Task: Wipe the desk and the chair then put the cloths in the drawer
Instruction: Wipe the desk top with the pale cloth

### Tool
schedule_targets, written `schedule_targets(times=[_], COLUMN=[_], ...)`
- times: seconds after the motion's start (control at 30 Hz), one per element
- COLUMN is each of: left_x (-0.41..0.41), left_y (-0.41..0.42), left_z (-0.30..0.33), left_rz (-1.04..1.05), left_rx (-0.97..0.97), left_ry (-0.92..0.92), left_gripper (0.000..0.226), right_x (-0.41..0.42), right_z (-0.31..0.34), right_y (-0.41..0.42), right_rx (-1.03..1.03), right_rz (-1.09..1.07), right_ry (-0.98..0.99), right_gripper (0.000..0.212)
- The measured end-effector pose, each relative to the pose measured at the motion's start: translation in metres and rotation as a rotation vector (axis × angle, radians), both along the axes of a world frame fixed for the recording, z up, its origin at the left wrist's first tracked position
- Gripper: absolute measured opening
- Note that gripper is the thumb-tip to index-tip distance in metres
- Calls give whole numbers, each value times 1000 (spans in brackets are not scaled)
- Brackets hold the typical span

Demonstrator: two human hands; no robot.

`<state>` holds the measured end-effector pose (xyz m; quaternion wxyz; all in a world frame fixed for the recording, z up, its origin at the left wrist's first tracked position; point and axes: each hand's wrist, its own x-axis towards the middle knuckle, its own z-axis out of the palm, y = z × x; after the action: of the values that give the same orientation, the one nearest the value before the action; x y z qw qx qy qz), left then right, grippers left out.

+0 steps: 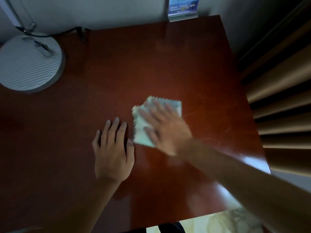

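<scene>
— Both hands are down on the desk (168,64). My right hand (165,130) lies flat on the folded cloth (143,130), fingers spread and straight, pressing it to the wood rather than clutching it. My left hand (111,152) rests palm-down just beside the cloth, fingers straight, holding nothing; its thumb side nearly meets the cloth's near edge.

— Where does the cloth sit on the desk?

— Right of the middle, well clear of the lamp base (28,63) at the far left and of the acrylic sign holder (183,10) against the wall.

— How do you expect it to handle?

— Light and limp, I'd judge. It's a thin pale cloth with pinked zigzag edges, folded into a small pad. The varnished top looks glossy, so it should slide easily under a flat palm, but it may unfold or bunch if pushed by one corner.

— And to pick it up?

— I'd pinch the whole folded stack at an exposed edge, the far zigzag side, so the layers stay together. My right hand is blurred, so I can't vouch for finer finger detail.
</scene>
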<state>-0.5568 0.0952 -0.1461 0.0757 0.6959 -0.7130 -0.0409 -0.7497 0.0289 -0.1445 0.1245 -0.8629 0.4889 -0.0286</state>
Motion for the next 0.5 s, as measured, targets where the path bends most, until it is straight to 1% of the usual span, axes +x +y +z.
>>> schedule_targets(times=[0.07, 0.13, 0.2, 0.23, 0.3, 0.33, 0.43, 0.5], left_x=[1, 1, 0, 1, 1, 1, 0, 0], left_y=[-1, -1, -3, -2, -1, -2, -2, -2], left_z=[0, 0, 0, 0, 1, 2, 4, 3], left_rz=[15, 13, 8, 6, 7, 8, 8, 8], left_rx=[17, 32, 29, 32, 28, 28, 37, 41], left_ry=[10, 15, 18, 16, 20, 20, 15, 16], left_gripper=[50, 50, 50, 50, 50, 50, 51, 50], right_x=[-36, -78, -93, -84, -52, -36, -12, -15], right_z=[-10, -7, 0, 0, -4, -5, -4, -1], right_y=[-64, -136, -178, -178, -143, -111, 4, 43], right_rx=[-69, -48, 11, 15, -81, -114, -74, -32], right_rz=[-196, -405, -498, -543, -571, -539, -351, -260], right_ry=[48, 124, 110, 83, 66, 56, 1, 13], right_gripper=[61, 68, 64, 62, 64, 64, 57, 56])
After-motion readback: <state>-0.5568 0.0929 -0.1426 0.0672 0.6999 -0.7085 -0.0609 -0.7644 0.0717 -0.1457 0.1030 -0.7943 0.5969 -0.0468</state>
